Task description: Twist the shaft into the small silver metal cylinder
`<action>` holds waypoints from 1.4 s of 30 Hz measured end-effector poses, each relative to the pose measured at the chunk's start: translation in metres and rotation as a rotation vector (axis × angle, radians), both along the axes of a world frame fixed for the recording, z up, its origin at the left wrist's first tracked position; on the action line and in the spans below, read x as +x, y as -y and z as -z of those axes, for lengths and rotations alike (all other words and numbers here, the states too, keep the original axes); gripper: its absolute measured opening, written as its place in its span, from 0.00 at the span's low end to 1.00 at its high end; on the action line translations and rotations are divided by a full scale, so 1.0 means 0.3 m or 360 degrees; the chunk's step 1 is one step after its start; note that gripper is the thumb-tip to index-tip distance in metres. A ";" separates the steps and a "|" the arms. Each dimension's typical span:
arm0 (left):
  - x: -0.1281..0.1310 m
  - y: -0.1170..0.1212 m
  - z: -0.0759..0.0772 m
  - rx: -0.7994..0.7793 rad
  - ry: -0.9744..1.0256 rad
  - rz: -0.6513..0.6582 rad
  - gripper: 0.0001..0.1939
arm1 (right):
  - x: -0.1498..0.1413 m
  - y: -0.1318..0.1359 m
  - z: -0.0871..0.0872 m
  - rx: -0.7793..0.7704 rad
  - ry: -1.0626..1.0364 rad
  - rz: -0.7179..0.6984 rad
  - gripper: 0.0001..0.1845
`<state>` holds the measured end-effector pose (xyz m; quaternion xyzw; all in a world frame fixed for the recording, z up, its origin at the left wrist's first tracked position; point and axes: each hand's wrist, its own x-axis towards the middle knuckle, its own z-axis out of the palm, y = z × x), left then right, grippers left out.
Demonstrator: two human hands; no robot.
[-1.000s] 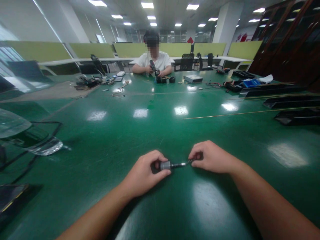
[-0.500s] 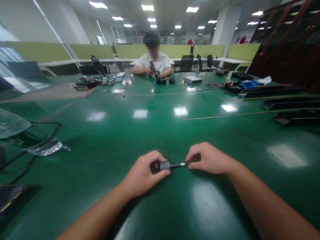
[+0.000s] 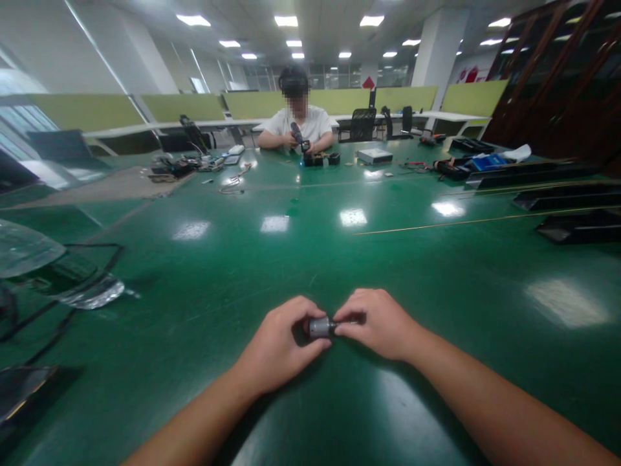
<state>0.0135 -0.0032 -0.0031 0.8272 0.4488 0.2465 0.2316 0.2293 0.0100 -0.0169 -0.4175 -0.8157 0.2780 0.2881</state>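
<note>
Low in the middle of the head view, a short grey metal cylinder (image 3: 319,327) lies level, with a thin shaft on its right side. My left hand (image 3: 279,343) grips the cylinder from the left between thumb and fingers. Close on the other side, my right hand (image 3: 381,323) is pinched round the shaft right beside the cylinder. Its fingers cover most of the shaft, so little of it shows. Both hands are just over the green tabletop (image 3: 310,265); whether the piece touches it I cannot tell.
A clear plastic bottle (image 3: 58,268) lies at the left near a black cable. A dark flat device (image 3: 22,391) is at the lower left. Black channels (image 3: 577,226) and thin rods lie at the right. A person (image 3: 298,123) across the table holds a power tool (image 3: 298,134).
My right hand has slid left along the shaft, from its far end to beside the grey cylinder. My left hand keeps its grip, nearly in place. The view has shifted slightly.
</note>
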 end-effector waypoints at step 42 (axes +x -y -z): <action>0.007 -0.004 0.001 -0.0068 0.0005 -0.0029 0.08 | 0.041 0.005 -0.027 -0.0011 0.0095 -0.0075 0.06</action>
